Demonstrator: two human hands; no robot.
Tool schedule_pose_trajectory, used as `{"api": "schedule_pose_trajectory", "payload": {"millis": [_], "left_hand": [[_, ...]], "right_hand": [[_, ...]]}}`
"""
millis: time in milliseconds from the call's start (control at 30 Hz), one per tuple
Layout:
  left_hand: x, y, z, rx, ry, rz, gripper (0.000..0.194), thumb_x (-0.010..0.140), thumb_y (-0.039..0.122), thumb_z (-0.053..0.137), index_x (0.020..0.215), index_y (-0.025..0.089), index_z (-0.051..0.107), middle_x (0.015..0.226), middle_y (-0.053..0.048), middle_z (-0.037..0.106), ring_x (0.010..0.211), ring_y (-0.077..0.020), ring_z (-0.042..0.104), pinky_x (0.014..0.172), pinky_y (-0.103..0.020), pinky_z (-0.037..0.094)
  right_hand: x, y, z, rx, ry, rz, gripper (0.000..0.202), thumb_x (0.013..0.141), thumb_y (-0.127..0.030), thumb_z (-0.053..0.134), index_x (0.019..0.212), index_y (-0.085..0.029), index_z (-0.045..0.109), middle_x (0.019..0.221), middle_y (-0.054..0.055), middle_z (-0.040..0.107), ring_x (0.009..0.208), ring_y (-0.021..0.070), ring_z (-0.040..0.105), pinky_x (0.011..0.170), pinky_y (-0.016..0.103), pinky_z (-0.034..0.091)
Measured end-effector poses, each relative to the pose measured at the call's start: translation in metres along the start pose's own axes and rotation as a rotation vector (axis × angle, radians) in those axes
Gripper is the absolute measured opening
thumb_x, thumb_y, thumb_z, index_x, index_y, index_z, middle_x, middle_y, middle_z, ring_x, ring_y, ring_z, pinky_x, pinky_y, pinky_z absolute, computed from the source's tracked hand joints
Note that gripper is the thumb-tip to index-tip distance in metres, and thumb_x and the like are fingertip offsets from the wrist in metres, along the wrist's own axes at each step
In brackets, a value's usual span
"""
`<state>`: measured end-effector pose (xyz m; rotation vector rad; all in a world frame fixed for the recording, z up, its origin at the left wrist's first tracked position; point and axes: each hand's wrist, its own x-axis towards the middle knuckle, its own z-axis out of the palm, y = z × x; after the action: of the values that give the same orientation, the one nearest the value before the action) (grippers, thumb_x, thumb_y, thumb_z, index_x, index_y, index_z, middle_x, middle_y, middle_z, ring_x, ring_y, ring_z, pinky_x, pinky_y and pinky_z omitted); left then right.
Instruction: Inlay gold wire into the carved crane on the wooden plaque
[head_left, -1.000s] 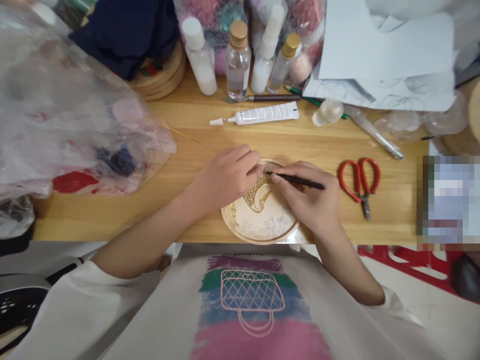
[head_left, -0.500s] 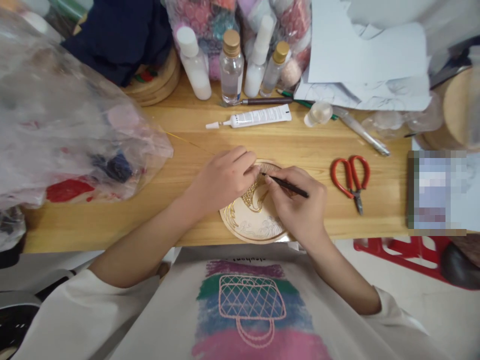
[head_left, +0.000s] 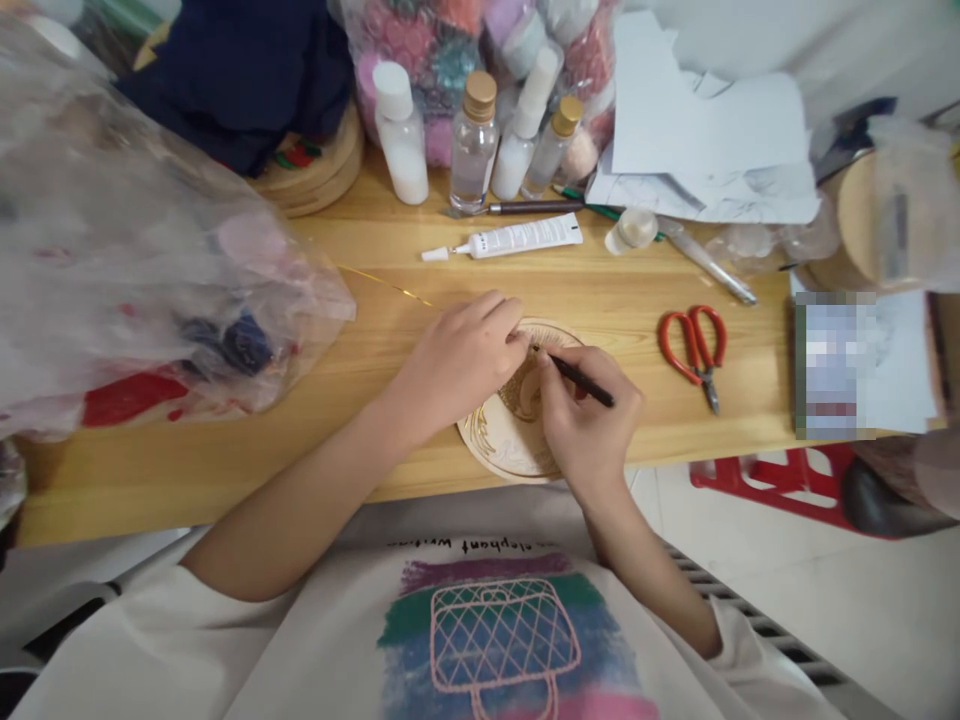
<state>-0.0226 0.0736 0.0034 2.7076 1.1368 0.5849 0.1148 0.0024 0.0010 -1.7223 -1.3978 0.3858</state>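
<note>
Gold-patterned pale disc, partly hidden beneath the fingers. Right hand grips a dark tool; left hand's curled fingers: grip unclear. Pliers right of the fingers.

Lettering on the front of my pale, loose fabric shirt: dark script, legible as "elephant", beside a second word resembling "writing". Print on the slim white squeeze tube with a pointed nozzle: too small to read.
</note>
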Motion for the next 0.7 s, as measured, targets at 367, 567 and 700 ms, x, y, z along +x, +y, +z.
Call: {"api": "schedule_pose_trajectory", "payload": {"millis": [367,567,700], "left_hand": [[0.001,-0.006,0.005,0.077,-0.030,0.114,0.029,0.099,0.014,0.047,0.075,0.014,0.063,0.081,-0.003,0.060,0.078,-0.0165,0.054,0.060,-0.028,0.035],[-0.001,-0.009,0.005,0.089,0.036,0.180,0.029,0.099,0.014,0.047,0.076,0.015,0.064,0.079,-0.003,0.059,0.078,-0.0169,0.054,0.062,-0.027,0.037],[-0.003,-0.012,0.005,0.092,0.019,0.209,0.027,0.099,0.016,0.047,0.080,0.015,0.066,0.079,-0.004,0.059,0.079,-0.0178,0.054,0.064,-0.028,0.040]], "right_hand": [[0.000,0.011,-0.007,0.105,0.078,0.016,0.004,0.083,-0.021,0.069,0.085,-0.019,0.071,0.079,0.001,0.073,0.072,0.0142,0.067,0.067,0.030,0.056],[-0.006,0.011,-0.007,0.121,0.058,0.034,0.003,0.083,-0.021,0.068,0.085,-0.021,0.071,0.080,0.001,0.073,0.074,0.0146,0.068,0.067,0.029,0.057],[-0.006,0.015,-0.006,0.150,0.045,0.030,0.005,0.084,-0.020,0.067,0.087,-0.021,0.070,0.084,0.001,0.073,0.077,0.0155,0.069,0.070,0.031,0.058]]}}
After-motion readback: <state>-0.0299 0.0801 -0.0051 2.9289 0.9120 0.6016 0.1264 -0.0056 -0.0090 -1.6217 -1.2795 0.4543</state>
